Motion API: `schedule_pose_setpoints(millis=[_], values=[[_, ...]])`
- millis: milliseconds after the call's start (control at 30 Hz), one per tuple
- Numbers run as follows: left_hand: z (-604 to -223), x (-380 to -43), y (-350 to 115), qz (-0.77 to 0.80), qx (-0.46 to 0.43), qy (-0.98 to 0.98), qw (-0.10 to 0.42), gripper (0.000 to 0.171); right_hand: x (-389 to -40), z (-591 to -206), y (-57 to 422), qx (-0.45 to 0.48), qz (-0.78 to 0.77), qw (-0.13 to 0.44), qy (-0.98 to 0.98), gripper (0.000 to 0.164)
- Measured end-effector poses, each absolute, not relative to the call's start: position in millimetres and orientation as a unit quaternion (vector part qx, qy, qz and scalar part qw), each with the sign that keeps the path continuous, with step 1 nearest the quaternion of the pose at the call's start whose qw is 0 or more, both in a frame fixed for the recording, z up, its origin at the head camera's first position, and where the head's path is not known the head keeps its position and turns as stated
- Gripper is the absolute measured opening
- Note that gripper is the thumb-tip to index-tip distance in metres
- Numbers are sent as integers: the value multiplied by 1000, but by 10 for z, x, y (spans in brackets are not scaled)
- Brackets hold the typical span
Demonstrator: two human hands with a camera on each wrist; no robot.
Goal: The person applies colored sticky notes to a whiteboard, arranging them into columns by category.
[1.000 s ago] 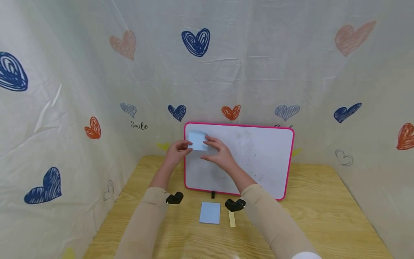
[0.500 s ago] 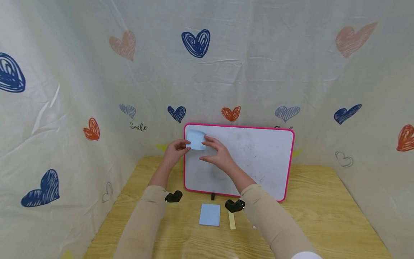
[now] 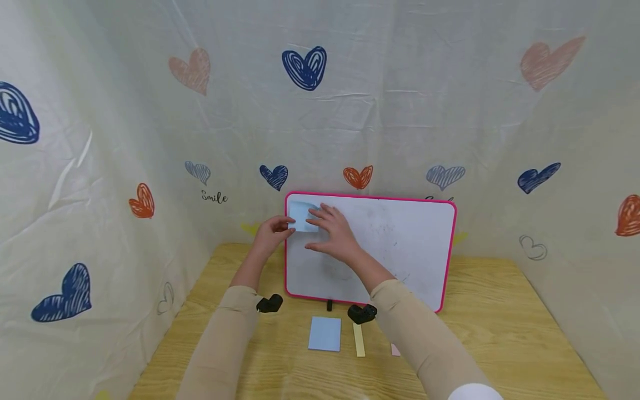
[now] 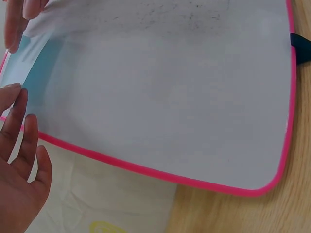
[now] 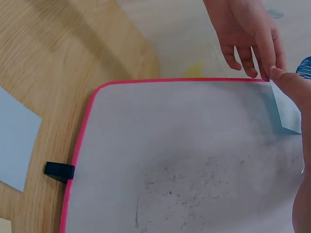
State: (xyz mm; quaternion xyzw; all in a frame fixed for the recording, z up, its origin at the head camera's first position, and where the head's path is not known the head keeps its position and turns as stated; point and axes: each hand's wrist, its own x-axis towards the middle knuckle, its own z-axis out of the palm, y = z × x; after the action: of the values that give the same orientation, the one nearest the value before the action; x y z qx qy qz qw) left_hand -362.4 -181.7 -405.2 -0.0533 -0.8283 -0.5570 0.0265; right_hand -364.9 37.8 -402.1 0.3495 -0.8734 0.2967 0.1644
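A light blue sticky note (image 3: 300, 214) is at the upper left corner of a pink-framed whiteboard (image 3: 390, 250). My left hand (image 3: 270, 234) pinches the note's lower left edge between thumb and fingers. Spread over its right side are the fingers of my right hand (image 3: 336, 232), with the thumb apart below. In the left wrist view, the lower edge of the note (image 4: 29, 60) stands out from the board and casts a bluish shadow. The right wrist view has the left fingertips at a corner of the note (image 5: 287, 111), partly hidden behind the right thumb (image 5: 291, 87).
On the wooden table (image 3: 480, 311) lie a blue sticky pad (image 3: 325, 334), a narrow yellow strip (image 3: 359, 340) and a pink piece (image 3: 395, 350) partly covered by the right sleeve. A black foot (image 3: 329, 305) juts from the board's lower edge. Behind hangs a heart-printed curtain (image 3: 390, 122).
The note has shifted slightly left along the board with the left hand. My right fingers have moved up and left, now covering more of its right side.
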Motion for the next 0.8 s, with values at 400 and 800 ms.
schedule_pose_setpoints(millis=[400, 800], values=[[-4063, -3599, -1806, -561, -52, -826, 21, 27, -3682, -3973, 393, 326, 163, 164, -917, 73], [-4071, -3609, -1805, -557, -46, -829, 25, 27, -3682, -4019, 406, 318, 132, 162, -925, 75]])
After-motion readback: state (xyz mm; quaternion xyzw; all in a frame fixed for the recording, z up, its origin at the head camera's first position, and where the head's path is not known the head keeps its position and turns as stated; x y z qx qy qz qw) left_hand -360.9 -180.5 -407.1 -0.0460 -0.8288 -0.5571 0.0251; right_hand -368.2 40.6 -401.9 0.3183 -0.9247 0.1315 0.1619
